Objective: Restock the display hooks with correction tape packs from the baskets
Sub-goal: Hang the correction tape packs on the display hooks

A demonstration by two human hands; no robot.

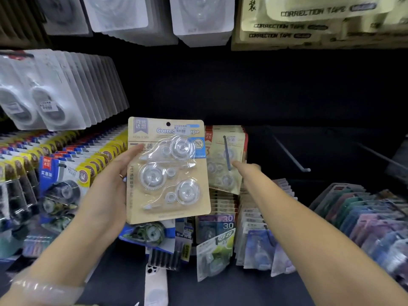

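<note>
Holding a beige correction tape pack (167,168) upright in the left hand (110,184), thumb along the left edge of the card and fingers hidden behind it; three clear tape dispensers showing under the blister, hang hole (168,124) at top centre. Reaching forward with the right hand (247,170) toward the matching beige packs (227,160) already hanging just to the right; touching or nearly touching the front one near the dark hook (227,153) that passes through them. Hard to tell how the right fingers are lying, since the hand is seen end-on and blurred, and hard to tell whether anything is being pinched.

Judging the step as threading the held pack onto that same hook. Worth steadying or pushing back the hung packs with the right hand, freeing the hook tip. Then bringing the pack across, keeping it square to the hook, lining the hang hole up with the tip before sliding it back. Keeping the printed face outward, matching its neighbours. Avoiding a squeeze on the blister, likely to dent. Minding the bare hooks (291,154) to the right, well apart and probably meant for other stock.

Lying below: a white phone (155,283) and racks of other tape packs (260,235).
</note>
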